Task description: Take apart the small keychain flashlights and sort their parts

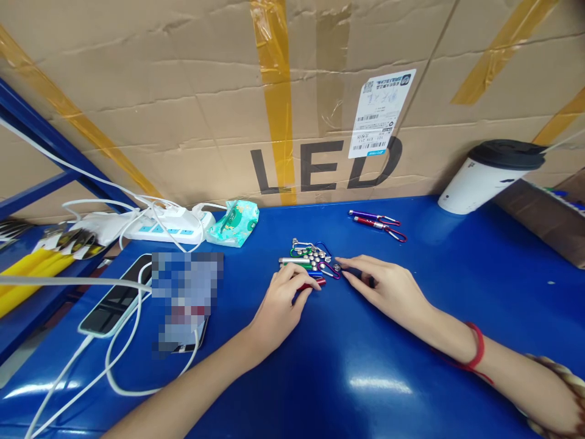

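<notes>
My left hand [286,299] is closed round a short red metal tube [315,285], whose end shows past my fingertips. Just to the right, the thumb and forefinger of my right hand [388,289] pinch a small round silver piece [337,267]. Between and beyond the hands lies a pile of small round silver pieces [316,256]. Mixed in with it are a silver tube [294,260], a blue tube [315,274] partly behind my left hand, and a purple carabiner clip [329,271]. Green and blue clips also show there.
Two pen-like lights with clips, one purple [365,215] and one red [369,222], lie farther back. A lidded white cup [484,180] stands at right. On the left are a phone [119,296], a power strip [169,228], loose white cables and a tissue pack [235,224].
</notes>
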The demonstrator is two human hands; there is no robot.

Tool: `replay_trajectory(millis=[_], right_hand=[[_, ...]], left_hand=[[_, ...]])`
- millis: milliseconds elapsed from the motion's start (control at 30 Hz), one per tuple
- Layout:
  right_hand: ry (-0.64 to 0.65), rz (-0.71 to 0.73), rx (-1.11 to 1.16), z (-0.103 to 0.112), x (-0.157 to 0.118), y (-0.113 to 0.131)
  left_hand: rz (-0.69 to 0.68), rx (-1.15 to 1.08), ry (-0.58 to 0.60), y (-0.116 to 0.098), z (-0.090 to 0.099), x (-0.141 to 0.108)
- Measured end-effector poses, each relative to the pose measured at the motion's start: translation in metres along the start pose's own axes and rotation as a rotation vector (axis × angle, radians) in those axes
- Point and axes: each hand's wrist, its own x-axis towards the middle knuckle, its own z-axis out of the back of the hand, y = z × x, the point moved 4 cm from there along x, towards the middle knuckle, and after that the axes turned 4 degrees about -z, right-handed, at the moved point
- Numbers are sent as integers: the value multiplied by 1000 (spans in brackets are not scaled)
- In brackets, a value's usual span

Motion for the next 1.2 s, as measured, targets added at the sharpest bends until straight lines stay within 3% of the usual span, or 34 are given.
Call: replay_trajectory(millis=[200, 400, 633, 900, 1200], right_hand=[[75, -13, 112, -2, 2, 3], [99, 22, 60, -1, 0, 7], [96, 32, 73, -2, -2, 8], [75, -53, 115, -3, 0, 5], [128, -72, 30, -6, 0, 4]], left_hand=[[-10, 94, -21, -2, 2, -1], [-25, 122, -49, -2, 3, -2], [-17, 96, -88, -3, 4, -2], [0, 42, -80, -9, 6, -1], [9, 31, -69, -9, 5, -2]])
